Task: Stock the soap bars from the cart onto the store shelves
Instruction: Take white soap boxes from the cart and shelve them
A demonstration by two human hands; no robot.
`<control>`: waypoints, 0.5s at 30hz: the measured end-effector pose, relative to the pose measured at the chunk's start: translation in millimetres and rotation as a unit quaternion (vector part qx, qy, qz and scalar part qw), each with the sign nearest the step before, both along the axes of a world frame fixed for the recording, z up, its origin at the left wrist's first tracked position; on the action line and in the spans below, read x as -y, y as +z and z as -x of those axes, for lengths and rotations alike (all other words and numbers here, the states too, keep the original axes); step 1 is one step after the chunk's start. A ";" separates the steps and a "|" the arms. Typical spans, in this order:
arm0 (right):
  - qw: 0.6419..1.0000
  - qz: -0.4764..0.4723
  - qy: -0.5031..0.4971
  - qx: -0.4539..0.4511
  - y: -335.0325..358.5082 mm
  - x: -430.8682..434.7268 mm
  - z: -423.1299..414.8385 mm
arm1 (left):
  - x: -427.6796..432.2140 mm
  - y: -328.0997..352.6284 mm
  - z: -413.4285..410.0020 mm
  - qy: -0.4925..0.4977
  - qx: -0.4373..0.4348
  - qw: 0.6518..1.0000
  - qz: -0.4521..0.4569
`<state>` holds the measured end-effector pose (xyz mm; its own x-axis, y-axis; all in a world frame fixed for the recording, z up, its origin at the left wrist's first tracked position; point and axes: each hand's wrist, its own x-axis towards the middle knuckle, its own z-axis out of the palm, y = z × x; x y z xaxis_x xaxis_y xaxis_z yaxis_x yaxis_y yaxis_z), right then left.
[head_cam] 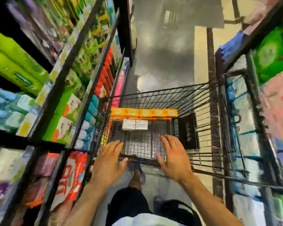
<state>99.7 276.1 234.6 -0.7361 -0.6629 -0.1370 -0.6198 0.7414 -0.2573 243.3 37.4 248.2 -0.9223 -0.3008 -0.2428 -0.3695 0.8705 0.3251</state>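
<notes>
The fingers [116, 145] of the left hand [108, 162] are straight and fanned apart, holding nothing; the fingers [167, 141] of the right hand [174, 158] are spread apart in the same way, palm down. Both hands lie over the near rim of the black wire cart [200, 101], thumbs turned inward toward each other. The blur hides whether the palms actually rest on the rim.

Beyond the fingertips the cart's wire bottom is bare. Further in, the soap bars [144, 113] — orange-yellow boxes — stand side by side in one row across the far end of the cart. Just in front of that row, touching it, lie two white boxes [135, 125] next to each other. A dark flat panel [188, 131] leans on the cart's right wall.

To the left, black-edged store shelves [69, 66] carry packed goods in green, red, blue and white, all smeared by motion. More shelves [255, 98] stand close on the right. A grey floor [163, 62] runs ahead between them, and below the hands a foot in a blue sandal [138, 170] shows under the cart's near end.
</notes>
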 end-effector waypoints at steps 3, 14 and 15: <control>0.999 -0.031 -0.027 0.031 -33.2 26.3 24.8 | 34.8 -24.9 33.5 -0.010 0.017 1.000 -0.012; 0.983 -0.067 -0.026 0.167 -170.1 109.2 94.3 | 92.6 -158.4 129.3 -0.049 0.145 0.987 -0.042; 0.981 -0.069 -0.021 0.178 -187.1 114.4 98.7 | 95.0 -174.8 137.1 -0.046 0.160 0.984 -0.055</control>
<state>1.0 161.7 47.5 -0.6514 -0.5900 -0.4772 -0.4769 0.8074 -0.3474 106.2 -57.6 73.4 -0.8149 -0.1746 -0.5526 -0.3894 0.8712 0.2990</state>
